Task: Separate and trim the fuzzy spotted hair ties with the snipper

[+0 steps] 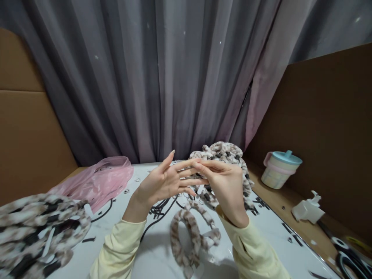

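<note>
Above the white table (157, 248), my left hand (165, 180) is held palm up with its fingers stretched out and spread. My right hand (225, 182) is closed in a pinch at the tips of the upper left fingers, and anything small between them is hidden. Below the hands lies a loop of fluffy brown-and-white plush cord (186, 236), touched by neither hand. A heap of the same plush loops with black bands (222, 149) rises behind my right hand. Another pile of banded plush loops (26, 228) sits at the left front.
A pink plastic bag (101, 178) lies at back left. Metal rings (126, 191) and short black strips (88, 240) are scattered around. On the right stand a blue-lidded cup (280, 170) and a white pump bottle (308, 209), with scissors (347, 259) nearer. Cardboard walls (325, 128) flank the table.
</note>
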